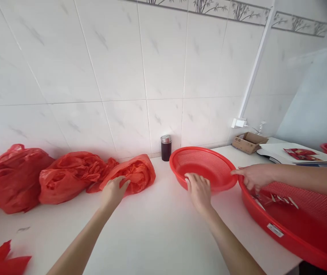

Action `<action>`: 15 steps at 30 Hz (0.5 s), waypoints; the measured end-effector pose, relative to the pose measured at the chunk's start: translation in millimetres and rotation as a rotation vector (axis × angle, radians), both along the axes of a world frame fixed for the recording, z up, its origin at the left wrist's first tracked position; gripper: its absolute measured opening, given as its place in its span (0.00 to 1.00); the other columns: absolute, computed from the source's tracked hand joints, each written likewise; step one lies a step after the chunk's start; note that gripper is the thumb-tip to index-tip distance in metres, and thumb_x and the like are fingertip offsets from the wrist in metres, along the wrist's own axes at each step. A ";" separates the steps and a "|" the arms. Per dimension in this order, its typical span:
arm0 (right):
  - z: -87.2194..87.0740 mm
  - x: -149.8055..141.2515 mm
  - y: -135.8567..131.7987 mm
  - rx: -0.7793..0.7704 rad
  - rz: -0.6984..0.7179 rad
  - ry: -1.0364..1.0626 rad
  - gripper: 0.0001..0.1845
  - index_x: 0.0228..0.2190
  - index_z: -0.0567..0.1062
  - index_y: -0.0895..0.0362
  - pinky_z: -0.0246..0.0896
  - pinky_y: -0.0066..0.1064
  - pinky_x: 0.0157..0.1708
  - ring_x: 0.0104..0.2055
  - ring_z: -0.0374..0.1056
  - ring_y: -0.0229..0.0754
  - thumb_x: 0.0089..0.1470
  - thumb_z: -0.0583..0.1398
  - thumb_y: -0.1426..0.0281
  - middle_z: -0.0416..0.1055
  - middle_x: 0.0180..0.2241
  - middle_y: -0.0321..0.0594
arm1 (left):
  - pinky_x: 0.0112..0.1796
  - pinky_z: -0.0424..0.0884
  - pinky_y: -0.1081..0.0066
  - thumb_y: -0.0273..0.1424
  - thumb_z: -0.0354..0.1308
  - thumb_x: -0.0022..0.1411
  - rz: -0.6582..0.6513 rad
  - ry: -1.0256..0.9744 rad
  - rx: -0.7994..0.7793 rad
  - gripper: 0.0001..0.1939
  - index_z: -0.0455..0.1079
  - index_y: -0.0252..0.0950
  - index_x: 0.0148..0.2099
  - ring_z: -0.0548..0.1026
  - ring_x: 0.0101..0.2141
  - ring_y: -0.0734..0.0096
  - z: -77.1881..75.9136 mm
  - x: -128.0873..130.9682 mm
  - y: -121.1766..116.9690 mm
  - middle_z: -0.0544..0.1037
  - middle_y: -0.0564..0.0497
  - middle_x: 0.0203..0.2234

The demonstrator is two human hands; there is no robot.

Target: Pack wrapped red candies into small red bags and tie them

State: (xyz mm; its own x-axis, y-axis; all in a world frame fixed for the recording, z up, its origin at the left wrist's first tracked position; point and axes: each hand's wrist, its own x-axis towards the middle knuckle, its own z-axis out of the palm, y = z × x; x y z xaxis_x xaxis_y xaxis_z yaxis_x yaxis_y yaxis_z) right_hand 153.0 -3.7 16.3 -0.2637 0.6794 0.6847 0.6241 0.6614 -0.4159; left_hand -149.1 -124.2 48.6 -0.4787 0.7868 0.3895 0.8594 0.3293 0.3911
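Note:
My left hand (113,194) has its thumb and fingers closed on the near side of a crumpled red plastic bag (140,173). My right hand (200,193) curls its fingers over the near rim of a round red plastic basket (192,152) with mesh sides, which stands on the white table. Inside, this basket shows only its bare red bottom. To its right, a co-worker's hand (256,176) reaches in from the right edge, over a larger red basket (295,238). Several small white-and-red pieces (284,199) lie in the larger basket.
Several filled red plastic bags (17,177) line the wall on the left. A dark canister with a silver lid (166,148) stands behind the small basket. Farther right are a cardboard box (246,143) and a white scale (275,151). Red plastic (4,261) lies at the near left.

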 end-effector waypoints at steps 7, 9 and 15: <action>8.3 -85.3 -20.7 -0.115 0.463 -0.071 0.31 0.55 0.67 0.44 0.62 0.38 0.47 0.51 0.65 0.47 0.49 0.62 0.73 0.67 0.54 0.39 | 0.43 0.71 0.69 0.44 0.50 0.63 -0.350 -0.143 0.073 0.16 0.72 0.40 0.39 0.74 0.45 0.63 -3.7 45.8 -17.6 0.77 0.48 0.43; 2.6 -106.5 -23.8 -0.279 0.581 -0.030 0.32 0.52 0.70 0.45 0.62 0.43 0.48 0.54 0.64 0.53 0.45 0.64 0.75 0.63 0.58 0.41 | 0.42 0.71 0.72 0.43 0.51 0.64 -0.460 -0.149 0.045 0.14 0.72 0.41 0.36 0.75 0.41 0.67 -5.3 56.2 -25.2 0.77 0.51 0.38; -12.5 -118.8 -22.9 -0.427 0.632 0.193 0.13 0.40 0.77 0.54 0.64 0.39 0.49 0.52 0.68 0.46 0.53 0.56 0.75 0.70 0.51 0.44 | 0.50 0.68 0.61 0.34 0.42 0.68 -0.329 -0.099 0.086 0.19 0.62 0.42 0.58 0.68 0.53 0.61 -19.9 34.0 -20.7 0.70 0.44 0.54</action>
State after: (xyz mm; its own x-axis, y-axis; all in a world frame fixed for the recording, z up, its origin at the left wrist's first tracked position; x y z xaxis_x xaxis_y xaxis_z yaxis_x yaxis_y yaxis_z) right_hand 34.3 -26.5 3.8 -0.5910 0.6546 0.4713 0.0739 0.6258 -0.7765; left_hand -115.2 -144.8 28.7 -0.2436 0.8716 0.4253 0.8703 0.0029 0.4925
